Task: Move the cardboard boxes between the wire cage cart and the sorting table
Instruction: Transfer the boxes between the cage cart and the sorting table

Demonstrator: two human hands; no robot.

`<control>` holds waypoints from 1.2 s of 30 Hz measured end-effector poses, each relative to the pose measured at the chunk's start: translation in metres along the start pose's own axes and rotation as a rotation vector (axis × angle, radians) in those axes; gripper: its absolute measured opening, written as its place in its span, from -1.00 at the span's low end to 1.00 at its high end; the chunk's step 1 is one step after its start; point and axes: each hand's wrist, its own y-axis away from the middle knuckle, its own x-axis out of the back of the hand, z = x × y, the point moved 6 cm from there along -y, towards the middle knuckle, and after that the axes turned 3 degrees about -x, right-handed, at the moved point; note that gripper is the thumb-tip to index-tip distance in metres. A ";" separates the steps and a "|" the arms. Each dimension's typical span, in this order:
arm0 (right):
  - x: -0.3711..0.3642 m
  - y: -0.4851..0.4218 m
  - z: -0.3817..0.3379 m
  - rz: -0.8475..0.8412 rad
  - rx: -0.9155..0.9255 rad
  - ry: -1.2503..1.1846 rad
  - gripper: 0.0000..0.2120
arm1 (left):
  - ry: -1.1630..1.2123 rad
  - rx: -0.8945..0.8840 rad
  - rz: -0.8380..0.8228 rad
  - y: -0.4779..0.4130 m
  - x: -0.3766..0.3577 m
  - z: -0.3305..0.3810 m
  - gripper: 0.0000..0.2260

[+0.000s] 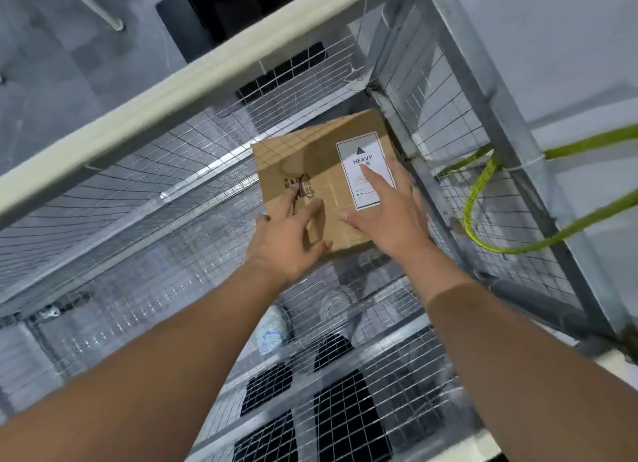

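Inside the grey wire cage cart (490, 109), I'm placing left hand (286, 244) and right hand (386, 216), fingers (372, 180) wide, on the brown cardboard box (310, 151); next: grip sides, lift.

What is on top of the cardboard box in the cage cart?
On the cardboard box: a white HEAVY label, a dark round stamp and both hands, left hand and right hand. They cover part of the stamp and label.
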 end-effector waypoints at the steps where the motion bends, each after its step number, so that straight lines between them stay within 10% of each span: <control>1: -0.004 -0.007 0.002 -0.007 0.008 0.008 -0.12 | 0.007 0.012 0.003 -0.004 -0.006 -0.003 -0.28; 20: -0.058 -0.087 0.014 -0.108 0.066 0.095 -0.54 | 0.046 0.108 0.038 -0.060 -0.051 -0.021 -0.32; 36: -0.068 -0.105 0.012 -0.125 -0.021 0.213 -0.26 | 0.075 0.069 0.056 -0.079 -0.061 -0.020 -0.52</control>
